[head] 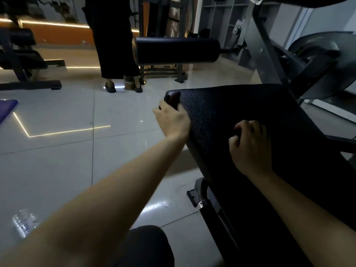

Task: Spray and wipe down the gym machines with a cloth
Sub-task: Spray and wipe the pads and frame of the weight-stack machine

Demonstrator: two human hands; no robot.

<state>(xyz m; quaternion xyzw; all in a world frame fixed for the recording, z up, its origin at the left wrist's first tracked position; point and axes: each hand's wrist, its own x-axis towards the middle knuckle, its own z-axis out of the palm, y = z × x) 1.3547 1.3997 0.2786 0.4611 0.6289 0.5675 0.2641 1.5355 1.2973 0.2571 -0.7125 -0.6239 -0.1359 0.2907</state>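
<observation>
A gym: padded bench (240, 116), roller pad (177, 48)

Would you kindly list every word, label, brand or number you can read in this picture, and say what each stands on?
None can be read.
Clear bottle on the floor: its label is too blurred to read.
Black seat pad and roller pad: no lettering visible.

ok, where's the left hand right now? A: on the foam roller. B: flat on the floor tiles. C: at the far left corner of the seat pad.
C: the left hand grips the far left corner of the black seat pad, curled over its edge; the foam roller sits beyond, untouched.
</observation>
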